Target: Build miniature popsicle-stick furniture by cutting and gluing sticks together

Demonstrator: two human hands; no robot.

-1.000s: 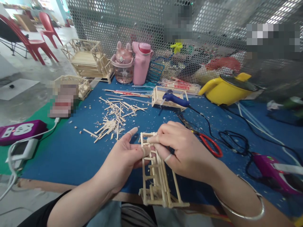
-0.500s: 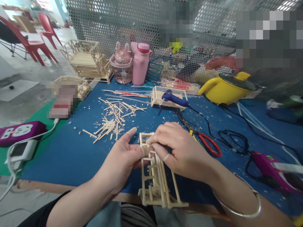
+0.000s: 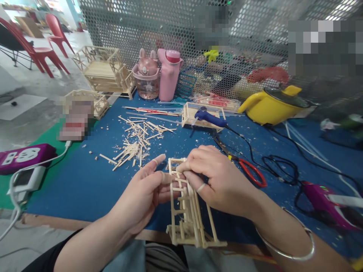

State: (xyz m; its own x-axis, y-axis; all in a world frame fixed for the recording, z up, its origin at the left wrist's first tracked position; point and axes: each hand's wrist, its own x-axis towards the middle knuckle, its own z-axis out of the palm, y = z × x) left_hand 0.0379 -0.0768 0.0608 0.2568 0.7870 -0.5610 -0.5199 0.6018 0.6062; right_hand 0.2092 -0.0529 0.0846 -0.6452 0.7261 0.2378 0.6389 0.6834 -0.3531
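Note:
A small frame of glued wooden sticks (image 3: 185,211) stands before me at the table's front edge, with short rungs across its narrow side. My left hand (image 3: 147,185) is closed on its left upright, fingers reaching behind the rungs and thumb near the side. My right hand (image 3: 212,177) pinches at the upper rungs from the right; its fingertips hide whatever small piece may be between them. Pale covers sit on several fingertips and on the right thumb. Beyond my hands lies a pile of cut sticks (image 3: 132,151).
A blue hot glue gun (image 3: 211,119) rests on a small stick frame (image 3: 188,115). Red-handled scissors (image 3: 252,172) lie right of my hand. Around stand a yellow pot (image 3: 272,107), pink bottle (image 3: 170,77), larger stick model (image 3: 104,71), purple power strip (image 3: 27,158) and a phone (image 3: 76,119).
My left thumb has drawn back slightly left from the rungs, showing more of them. The right hand keeps its pinch at the top, and the stick frame stays nearly in place.

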